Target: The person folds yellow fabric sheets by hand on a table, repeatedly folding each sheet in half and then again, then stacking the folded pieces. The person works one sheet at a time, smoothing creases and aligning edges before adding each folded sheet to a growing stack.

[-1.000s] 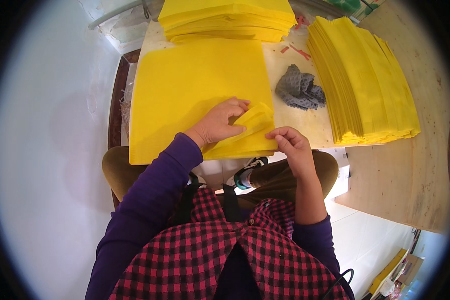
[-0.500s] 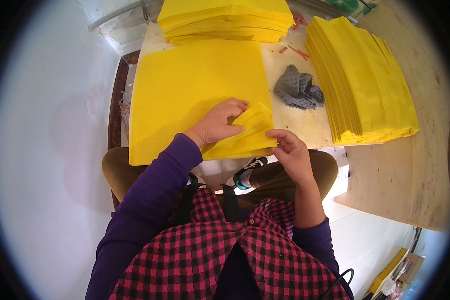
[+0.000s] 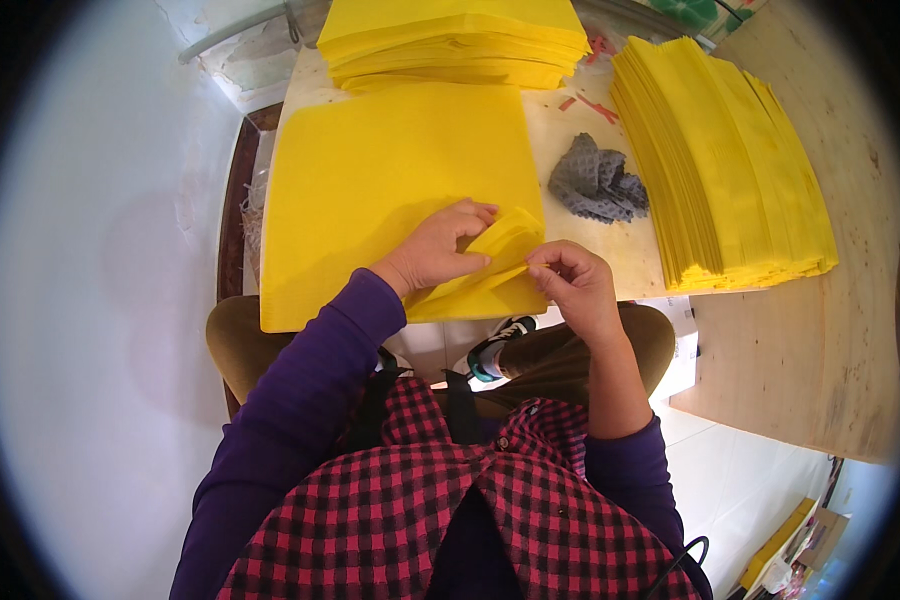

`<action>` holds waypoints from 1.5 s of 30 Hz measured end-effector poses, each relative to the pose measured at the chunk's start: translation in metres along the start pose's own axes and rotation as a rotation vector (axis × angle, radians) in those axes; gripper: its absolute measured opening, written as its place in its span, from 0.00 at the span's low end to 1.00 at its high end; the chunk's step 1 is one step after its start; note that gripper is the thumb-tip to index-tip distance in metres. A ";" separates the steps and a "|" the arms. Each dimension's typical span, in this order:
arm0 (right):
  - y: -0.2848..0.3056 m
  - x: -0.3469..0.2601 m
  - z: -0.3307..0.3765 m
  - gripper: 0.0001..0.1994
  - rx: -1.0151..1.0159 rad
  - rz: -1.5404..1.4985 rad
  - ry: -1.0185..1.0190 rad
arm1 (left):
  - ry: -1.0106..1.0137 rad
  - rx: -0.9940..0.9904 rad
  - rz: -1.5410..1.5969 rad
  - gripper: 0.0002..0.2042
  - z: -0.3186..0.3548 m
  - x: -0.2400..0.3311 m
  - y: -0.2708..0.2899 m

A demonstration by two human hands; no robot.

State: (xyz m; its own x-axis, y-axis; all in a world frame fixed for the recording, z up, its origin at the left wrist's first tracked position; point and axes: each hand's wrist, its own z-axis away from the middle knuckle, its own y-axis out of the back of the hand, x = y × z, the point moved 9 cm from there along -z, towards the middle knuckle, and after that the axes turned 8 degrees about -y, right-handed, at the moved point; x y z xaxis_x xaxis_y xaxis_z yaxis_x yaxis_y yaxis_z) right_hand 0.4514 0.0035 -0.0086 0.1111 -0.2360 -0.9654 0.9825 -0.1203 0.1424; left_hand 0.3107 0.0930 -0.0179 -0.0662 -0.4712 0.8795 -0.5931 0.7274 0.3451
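At the near edge of the wooden table [image 3: 592, 250], the yellow fabric sheet [image 3: 390, 150] could crease or skew if the right hand [image 3: 578, 287], thumb and forefinger pinching its edge, tugs unevenly while the left hand [image 3: 438, 244], thumb and fingers parted, rests too lightly.

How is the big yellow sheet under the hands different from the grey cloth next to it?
The yellow sheet is bright and plain, but the grey cloth is dull and textured. The yellow sheet lies mostly flat, with folds near its near right corner, while the grey cloth is crumpled into a heap. The yellow sheet covers much more of the table than the grey cloth does. Both are on the table.
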 end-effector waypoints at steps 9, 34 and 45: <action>-0.003 0.001 0.001 0.04 -0.040 0.002 -0.001 | -0.004 0.003 0.043 0.10 0.001 -0.008 -0.003; -0.001 0.006 0.002 0.08 -0.042 -0.025 0.031 | -0.024 0.000 -0.012 0.09 -0.001 0.000 0.000; 0.009 0.015 0.008 0.17 -0.010 0.080 0.067 | -0.044 0.006 -0.017 0.08 -0.001 0.003 0.000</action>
State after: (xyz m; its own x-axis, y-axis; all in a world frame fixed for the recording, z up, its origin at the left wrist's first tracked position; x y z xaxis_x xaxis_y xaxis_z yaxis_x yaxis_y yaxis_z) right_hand 0.4605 -0.0088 -0.0200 0.1986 -0.1794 -0.9635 0.9715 -0.0936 0.2177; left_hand 0.3114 0.0922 -0.0152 -0.0911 -0.5054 0.8581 -0.5990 0.7162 0.3582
